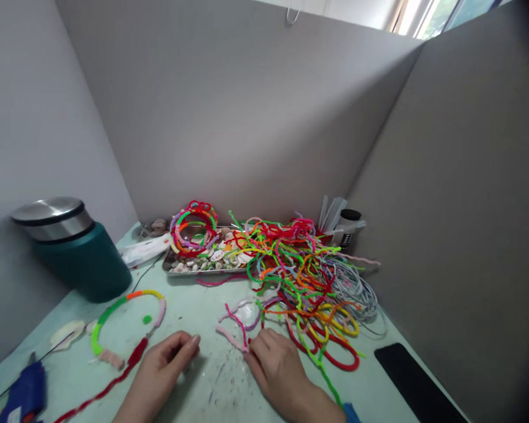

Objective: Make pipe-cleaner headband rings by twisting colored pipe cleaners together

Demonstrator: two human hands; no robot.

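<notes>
Around, teal flask (86, 261), shell tray (211, 272), tangled pipe cleaners (297, 264) crowding right hand (275, 361)

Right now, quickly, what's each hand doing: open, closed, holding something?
Left hand: half open, loosely curled, nothing visible in it.
Right hand: curled at the end of a pale pink fuzzy strip; grip unclear.

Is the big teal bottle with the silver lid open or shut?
Shut: the round silver metal lid sits on top of the teal bottle.
</notes>
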